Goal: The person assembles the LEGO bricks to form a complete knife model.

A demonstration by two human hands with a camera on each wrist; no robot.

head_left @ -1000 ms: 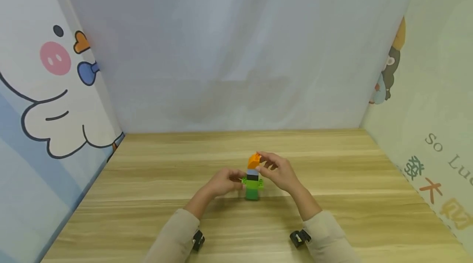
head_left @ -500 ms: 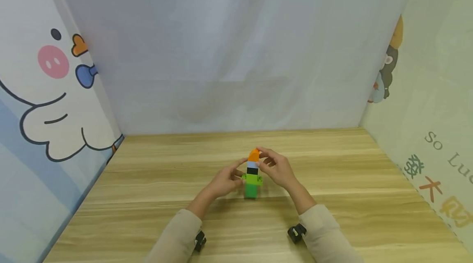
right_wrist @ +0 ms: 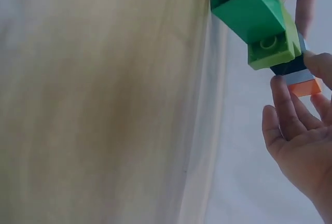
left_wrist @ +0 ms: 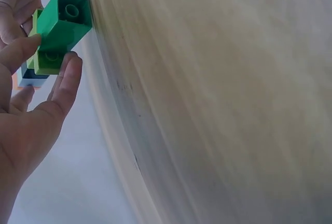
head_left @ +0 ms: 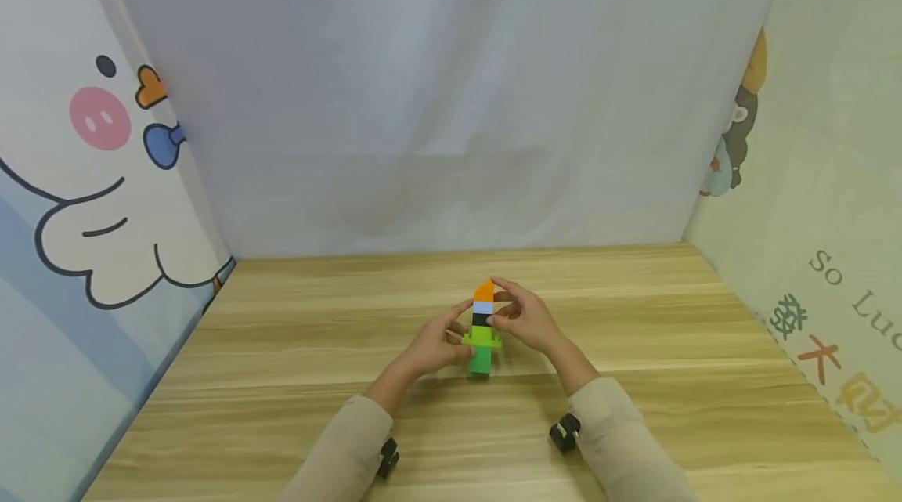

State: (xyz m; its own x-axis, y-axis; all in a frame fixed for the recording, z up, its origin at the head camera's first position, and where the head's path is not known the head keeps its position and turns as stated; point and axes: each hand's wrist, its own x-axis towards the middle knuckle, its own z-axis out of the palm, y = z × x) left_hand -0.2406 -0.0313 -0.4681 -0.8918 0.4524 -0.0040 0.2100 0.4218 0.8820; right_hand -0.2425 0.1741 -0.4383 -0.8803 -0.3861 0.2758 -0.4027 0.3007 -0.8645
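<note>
A stack of toy building blocks [head_left: 482,335] is held between both hands. From the bottom it runs dark green block [left_wrist: 65,23], wide lime block [right_wrist: 272,49], black block [head_left: 482,319], pale blue block [head_left: 483,307] and slanted orange block [head_left: 485,292]. The left hand [head_left: 434,343] pinches it from the left, thumb at the green and lime blocks, a finger reaching up near the orange one. From the right, the right hand [head_left: 528,319] grips the upper part, thumb at the black block, forefinger at the orange tip. Both wrist views show the green block's hollow underside.
A wood-grain table [head_left: 282,330] lies under the hands. Behind it hangs a pale curtain [head_left: 451,95]. Printed cloths, with a cartoon pig [head_left: 99,118] at left and lettering [head_left: 820,361] at right, border the sides. Dark wrist devices [head_left: 565,433] sit at the cuffs.
The stack has risen slightly and tilted, hiding the lime block's studs. The left forefinger has stretched upward along it, and the right thumb has slid down from the orange block to the black one.
</note>
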